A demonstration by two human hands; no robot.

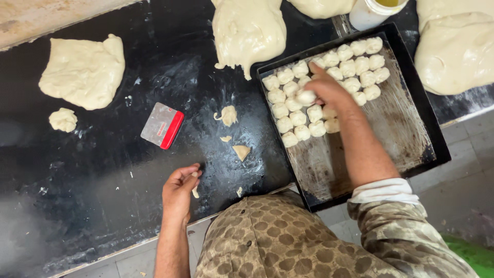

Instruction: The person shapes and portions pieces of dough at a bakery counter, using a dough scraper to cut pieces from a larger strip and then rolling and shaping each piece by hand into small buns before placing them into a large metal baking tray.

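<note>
My right hand reaches over a dark baking tray and holds a small dough ball among the rows of dough balls lying in the tray's far half. My left hand rests on the black worktop near its front edge, fingers curled around a small scrap of dough. Small dough scraps lie on the worktop between the two hands.
A red-handled dough scraper lies left of the scraps. Large dough slabs sit at the left, top centre and right. A small dough lump lies far left. A white container stands behind the tray.
</note>
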